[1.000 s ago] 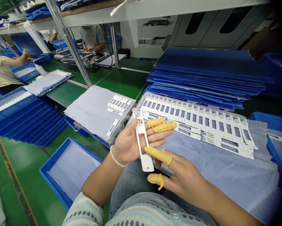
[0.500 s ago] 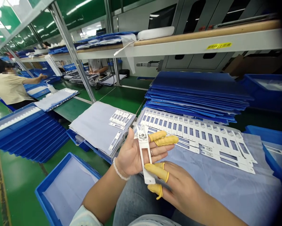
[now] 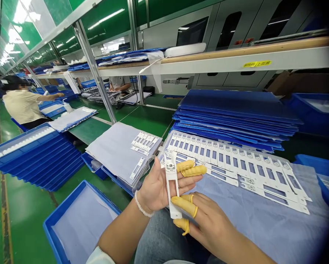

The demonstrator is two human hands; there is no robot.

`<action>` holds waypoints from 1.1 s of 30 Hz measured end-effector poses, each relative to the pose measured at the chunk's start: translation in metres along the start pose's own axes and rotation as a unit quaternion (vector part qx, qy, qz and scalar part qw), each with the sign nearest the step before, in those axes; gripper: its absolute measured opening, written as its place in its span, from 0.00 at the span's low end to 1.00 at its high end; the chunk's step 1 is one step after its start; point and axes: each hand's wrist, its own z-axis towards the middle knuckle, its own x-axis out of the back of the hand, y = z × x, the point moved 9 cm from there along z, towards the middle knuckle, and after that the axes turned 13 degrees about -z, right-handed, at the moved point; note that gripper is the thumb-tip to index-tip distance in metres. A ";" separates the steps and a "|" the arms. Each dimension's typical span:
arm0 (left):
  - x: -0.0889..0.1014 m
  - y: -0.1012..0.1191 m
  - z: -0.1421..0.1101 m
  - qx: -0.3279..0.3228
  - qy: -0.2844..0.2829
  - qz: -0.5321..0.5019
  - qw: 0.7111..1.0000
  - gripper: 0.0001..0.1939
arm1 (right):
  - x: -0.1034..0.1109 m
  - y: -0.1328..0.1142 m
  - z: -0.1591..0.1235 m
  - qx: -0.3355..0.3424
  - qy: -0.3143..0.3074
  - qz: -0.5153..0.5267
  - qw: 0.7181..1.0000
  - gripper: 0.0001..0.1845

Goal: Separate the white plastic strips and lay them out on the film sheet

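A white slotted plate point(image 3: 168, 201), long and narrow with a rectangular window and a round metal fitting near its top, is tilted upright in front of me. My right hand point(image 3: 205, 216) pinches its lower end between thumb and forefinger, both in yellow finger cots. Behind the plate, my left hand point(image 3: 157, 187) lies palm up with fingers stretched out, two of them in yellow cots. Whether the plate rests on that palm I cannot tell. Close beyond my hands, a row of similar white plates point(image 3: 221, 157) lies on a pale cloth sheet point(image 3: 252, 216).
Blue sheets are stacked point(image 3: 236, 110) behind the row. To the left are a pale-topped stack point(image 3: 112, 146) bearing several small plates, nested blue trays point(image 3: 43, 157) and a lower blue tray point(image 3: 47, 223). A shelf point(image 3: 208, 60) crosses above. A co-worker point(image 3: 23, 104) sits far left.
The view has shifted, so the surroundings appear slightly lower and further right. The plate stands a little straighter; the right hand keeps its pinch and the left palm stays spread.
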 end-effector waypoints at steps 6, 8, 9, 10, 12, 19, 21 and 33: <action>0.016 0.004 -0.003 -0.079 0.050 0.083 0.992 0.21 | -0.006 0.004 -0.001 -0.015 -0.004 -0.008 1.000 0.08; 0.017 0.002 -0.003 -0.071 0.038 0.054 0.995 0.23 | -0.008 0.006 -0.003 -0.023 -0.011 -0.009 1.000 0.08; 0.017 0.002 -0.002 -0.068 0.031 0.041 0.996 0.24 | -0.009 0.007 -0.004 -0.027 -0.013 -0.009 1.000 0.09; 0.018 0.002 -0.002 -0.067 0.027 0.034 0.997 0.26 | -0.010 0.007 -0.004 -0.029 -0.014 -0.008 0.999 0.09; 0.021 0.001 0.000 -0.068 0.036 0.049 0.996 0.33 | -0.011 0.007 -0.006 -0.030 -0.016 -0.003 0.999 0.09; 0.029 0.003 -0.001 -0.146 0.080 0.130 0.977 0.25 | -0.016 0.010 -0.010 -0.046 -0.039 0.018 0.998 0.11; 0.021 0.002 -0.001 -0.154 0.052 0.109 0.981 0.31 | -0.014 0.009 -0.011 -0.048 -0.039 0.029 0.998 0.11; -0.020 0.006 -0.019 -0.200 0.020 0.132 0.971 0.28 | 0.022 -0.010 -0.004 -0.033 -0.061 0.100 0.993 0.13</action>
